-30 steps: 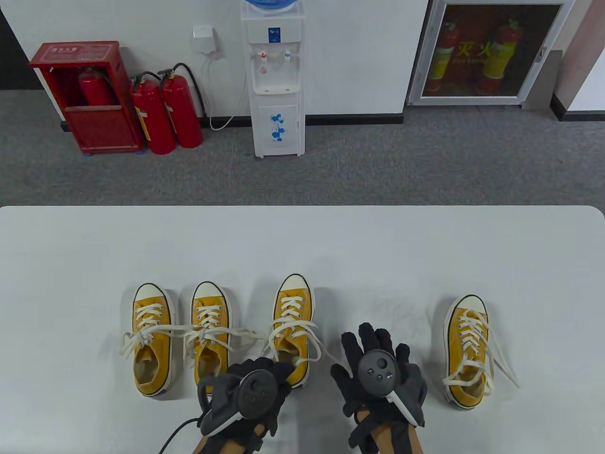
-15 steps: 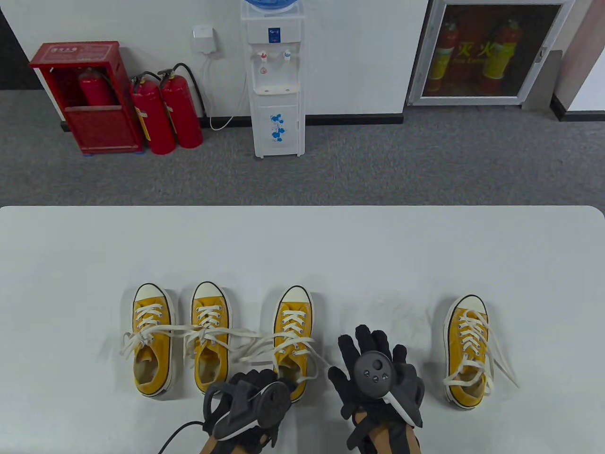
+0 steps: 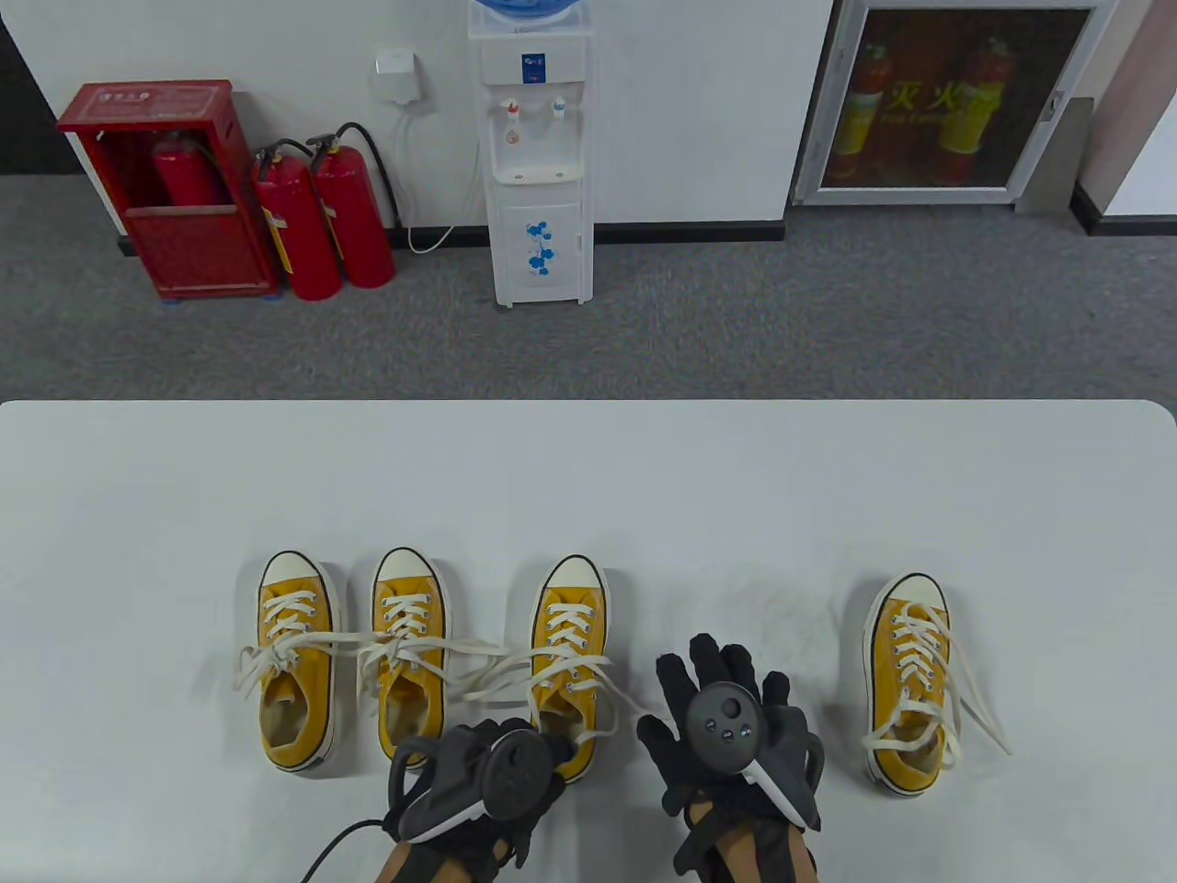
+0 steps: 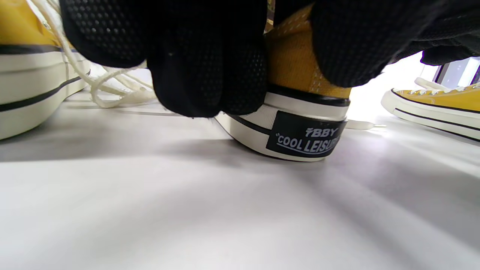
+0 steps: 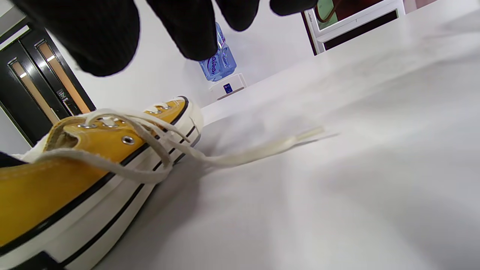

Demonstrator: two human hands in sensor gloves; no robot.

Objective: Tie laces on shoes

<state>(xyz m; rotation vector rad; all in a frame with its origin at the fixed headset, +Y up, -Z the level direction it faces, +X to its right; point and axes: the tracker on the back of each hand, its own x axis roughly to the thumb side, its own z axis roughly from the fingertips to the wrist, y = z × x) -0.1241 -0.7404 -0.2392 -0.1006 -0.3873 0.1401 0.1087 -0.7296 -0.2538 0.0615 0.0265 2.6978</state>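
Left hand (image 3: pixel 478 782) gripping third shoe's heel (image 4: pixel 300 123) — right hand (image 3: pixel 726 727) spread, empty — heel collar hidden.

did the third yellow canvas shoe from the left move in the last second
Yes. The third yellow canvas shoe slid toward the near table edge; its toe sat ahead of its left neighbour's toe, now roughly level.

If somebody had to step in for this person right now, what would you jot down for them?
Left hand: grips the heel of the third shoe from the left.
Right hand: open, fingers spread, beside that shoe, holding nothing.
Four yellow shoes stand in a row on the white table, toes pointing away; the fourth shoe stands apart on the right.
Done: the two left shoes seem knotted, though I cannot be sure.
Left: the third shoe's loose lace trails on the table; tie it, then the fourth shoe's.
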